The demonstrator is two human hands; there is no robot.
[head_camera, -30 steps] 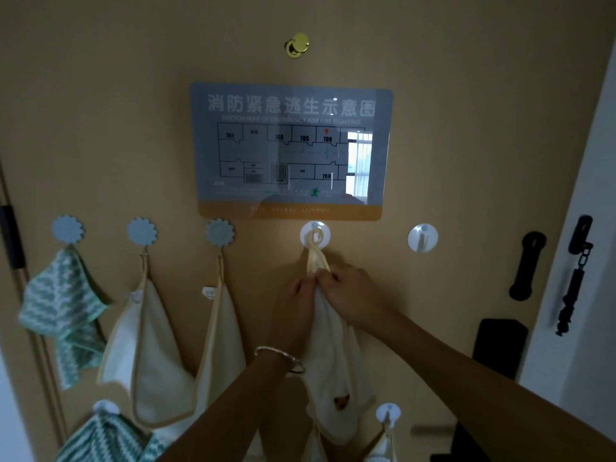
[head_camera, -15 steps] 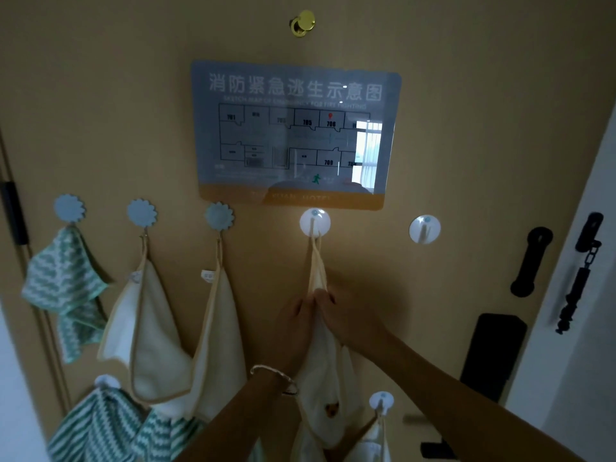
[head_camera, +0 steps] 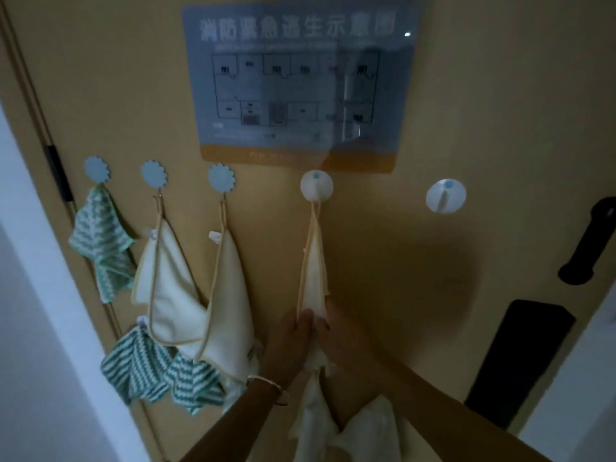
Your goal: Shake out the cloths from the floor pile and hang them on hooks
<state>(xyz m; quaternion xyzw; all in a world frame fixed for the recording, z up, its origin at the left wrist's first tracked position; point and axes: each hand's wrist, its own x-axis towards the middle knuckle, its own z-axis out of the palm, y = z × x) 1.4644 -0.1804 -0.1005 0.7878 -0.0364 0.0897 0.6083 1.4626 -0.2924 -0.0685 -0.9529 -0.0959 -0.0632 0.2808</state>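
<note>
A cream cloth hangs by its loop from a white round hook on the tan door. My left hand and my right hand both grip this cloth lower down, side by side, fingers curled round the fabric. To its right a second white round hook is bare. Two more cream cloths hang from blue flower hooks. A green striped cloth hangs from the leftmost blue flower hook.
More green striped cloths and cream cloths hang on a lower row. An evacuation plan sign is fixed above the hooks. A black door handle and black plate sit at the right. A white wall borders the left.
Both hands slid down the hanging cream cloth, away from the hook. The camera moved closer and tilted down, so the gold peephole left the view.
</note>
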